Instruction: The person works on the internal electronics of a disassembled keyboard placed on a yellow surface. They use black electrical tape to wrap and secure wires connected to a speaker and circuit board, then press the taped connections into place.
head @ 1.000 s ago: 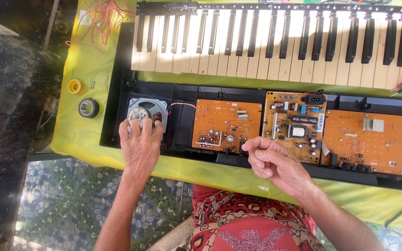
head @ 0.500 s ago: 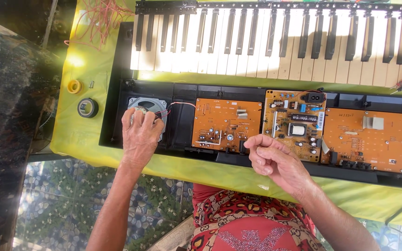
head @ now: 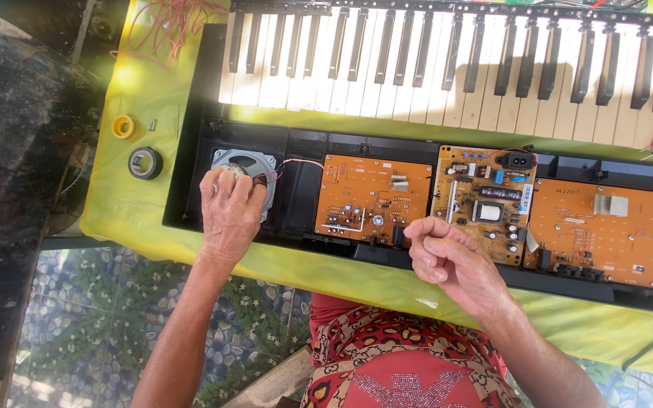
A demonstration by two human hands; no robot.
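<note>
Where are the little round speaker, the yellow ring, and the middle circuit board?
speaker (head: 255, 162), head view, on its grey metal frame above the left hand.
yellow ring (head: 123, 127), head view, on its rim.
middle circuit board (head: 485, 200), head view, on its centre near the white part.

**Orange boards, yellow cloth**

Three orange circuit boards (head: 372, 199) sit in a black keyboard casing (head: 190, 151) beneath white and black keys (head: 447, 68). The tablecloth (head: 145, 98) is yellow-green; the person's garment (head: 402, 355) is red with a pale pattern.
</note>
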